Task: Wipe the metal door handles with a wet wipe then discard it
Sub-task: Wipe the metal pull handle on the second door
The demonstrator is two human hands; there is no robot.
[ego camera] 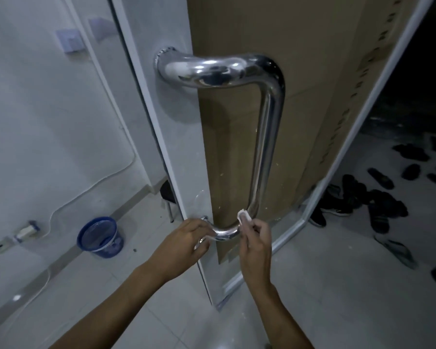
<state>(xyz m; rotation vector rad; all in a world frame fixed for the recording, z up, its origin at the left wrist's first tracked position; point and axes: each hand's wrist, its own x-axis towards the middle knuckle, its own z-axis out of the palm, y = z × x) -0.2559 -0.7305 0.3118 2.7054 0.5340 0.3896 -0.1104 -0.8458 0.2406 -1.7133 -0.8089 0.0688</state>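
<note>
At the lower bend of the metal door handle (267, 137), near the door's (176, 147) free edge, both hands are working. Right hand (256, 241): fingers pressed together, pinching a small folded wet wipe (244, 218) against the handle where the vertical bar curves into its bottom leg — the fold probably gives a firm pad for rubbing the curve. Left hand (186, 241): fingers curled around the bottom leg close to its mount, apparently steadying the door so it does not swing under the wiping pressure. Upper bend and long bar are bare, shiny, with specks on the cardboard panel (275, 34) behind. Judgement: wiping is under way at the lowest section; discarding not yet begun. A blue bin (100, 238) stands on the floor by the wall, left of the door — a likely place for the wipe.
</note>
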